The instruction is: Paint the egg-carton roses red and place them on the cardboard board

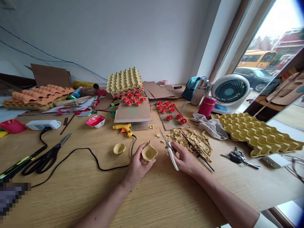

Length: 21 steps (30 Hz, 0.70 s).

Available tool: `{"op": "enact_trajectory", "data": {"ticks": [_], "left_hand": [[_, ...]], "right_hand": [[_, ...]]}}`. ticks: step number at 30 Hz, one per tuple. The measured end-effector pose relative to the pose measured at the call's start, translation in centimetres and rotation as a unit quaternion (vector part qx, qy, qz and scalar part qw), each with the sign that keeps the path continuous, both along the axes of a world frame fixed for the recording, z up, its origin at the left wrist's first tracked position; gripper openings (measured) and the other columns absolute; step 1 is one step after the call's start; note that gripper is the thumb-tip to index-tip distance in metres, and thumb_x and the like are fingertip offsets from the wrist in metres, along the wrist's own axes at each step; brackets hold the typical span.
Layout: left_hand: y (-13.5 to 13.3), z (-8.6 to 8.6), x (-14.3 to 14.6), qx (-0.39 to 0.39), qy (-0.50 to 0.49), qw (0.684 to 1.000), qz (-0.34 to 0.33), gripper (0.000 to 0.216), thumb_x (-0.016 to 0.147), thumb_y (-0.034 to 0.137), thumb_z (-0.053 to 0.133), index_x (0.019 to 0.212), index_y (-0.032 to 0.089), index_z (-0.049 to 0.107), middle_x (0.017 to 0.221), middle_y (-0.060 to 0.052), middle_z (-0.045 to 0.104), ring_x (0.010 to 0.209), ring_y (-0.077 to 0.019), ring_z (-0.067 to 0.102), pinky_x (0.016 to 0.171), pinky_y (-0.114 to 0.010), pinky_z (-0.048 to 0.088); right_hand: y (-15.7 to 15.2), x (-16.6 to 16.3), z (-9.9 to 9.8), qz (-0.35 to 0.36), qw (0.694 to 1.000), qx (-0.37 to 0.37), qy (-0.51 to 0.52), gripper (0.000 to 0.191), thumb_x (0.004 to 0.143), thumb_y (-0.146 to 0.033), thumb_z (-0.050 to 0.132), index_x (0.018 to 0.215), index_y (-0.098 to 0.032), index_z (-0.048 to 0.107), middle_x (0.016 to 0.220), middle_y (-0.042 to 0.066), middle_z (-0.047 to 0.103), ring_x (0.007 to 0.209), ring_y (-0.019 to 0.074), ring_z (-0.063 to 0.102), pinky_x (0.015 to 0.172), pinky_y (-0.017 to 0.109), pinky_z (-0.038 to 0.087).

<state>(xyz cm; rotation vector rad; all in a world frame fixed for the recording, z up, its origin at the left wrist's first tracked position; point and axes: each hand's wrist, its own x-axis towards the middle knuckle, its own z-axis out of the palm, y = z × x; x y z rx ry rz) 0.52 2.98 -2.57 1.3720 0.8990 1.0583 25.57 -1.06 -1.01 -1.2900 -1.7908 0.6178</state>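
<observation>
My left hand (140,163) is closed around a yellow egg-carton cup (149,152) with an uneven, pointed rim, its hollow facing up. In my right hand (184,157) is a pair of scissors (173,155) with white handles, the blades pointing away from me toward the back. The scissors and the held cup are apart. A second, rounder cup (119,148) lies on the table to the left of my left hand. Beyond my right hand spreads a heap of yellow carton trimmings (197,139), with thin sticks across it.
A yellow glue gun (123,128) lies behind the cups, its black cord crossing leftward. Red paper flowers (169,117) stand on cardboard pieces. Black scissors (47,155) lie left; keys (239,157), an egg tray (261,133), a red can (207,106) and a fan (230,91) are right.
</observation>
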Motion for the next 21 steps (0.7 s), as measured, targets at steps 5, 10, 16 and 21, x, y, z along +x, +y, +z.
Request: {"op": "enact_trajectory", "data": {"ticks": [5, 10, 16, 21], "left_hand": [[-0.14, -0.08, 0.01, -0.004, -0.011, 1.0, -0.008, 0.067, 0.075, 0.032, 0.096, 0.136, 0.022, 0.068, 0.133, -0.014, 0.079, 0.124, -0.0346, 0.078, 0.109, -0.045, 0.066], [-0.08, 0.0, -0.03, -0.018, -0.009, 1.0, -0.011, 0.066, 0.076, 0.032, 0.095, 0.135, 0.023, 0.068, 0.134, -0.014, 0.079, 0.124, -0.0343, 0.079, 0.11, -0.046, 0.066], [0.15, 0.05, -0.28, -0.03, -0.015, 0.999, -0.014, 0.068, 0.076, 0.038, 0.097, 0.135, 0.021, 0.067, 0.127, -0.013, 0.081, 0.119, -0.0337, 0.08, 0.112, -0.048, 0.065], [0.22, 0.13, -0.06, -0.036, -0.019, 0.999, -0.004, 0.069, 0.074, 0.038, 0.096, 0.134, 0.021, 0.065, 0.13, -0.014, 0.081, 0.12, -0.0336, 0.08, 0.111, -0.047, 0.065]], "right_hand": [[0.2, -0.18, -0.08, 0.0, 1.0, -0.001, -0.003, 0.016, 0.103, -0.038, 0.065, 0.094, -0.025, 0.063, 0.086, 0.001, 0.063, 0.078, 0.0197, 0.054, 0.074, 0.033, 0.046], [0.42, 0.07, -0.06, -0.008, 1.0, 0.002, -0.002, 0.019, 0.103, -0.04, 0.066, 0.091, -0.026, 0.06, 0.084, 0.0, 0.061, 0.077, 0.0196, 0.054, 0.073, 0.034, 0.044], [0.61, 0.32, -0.26, -0.014, 1.0, 0.001, 0.002, 0.022, 0.103, -0.043, 0.065, 0.091, -0.025, 0.058, 0.085, 0.0, 0.06, 0.078, 0.0198, 0.052, 0.074, 0.034, 0.043], [0.75, 0.06, -0.25, -0.007, 1.0, 0.001, -0.002, 0.019, 0.104, -0.04, 0.062, 0.093, -0.025, 0.059, 0.085, 0.001, 0.06, 0.078, 0.0204, 0.054, 0.074, 0.035, 0.044]]}}
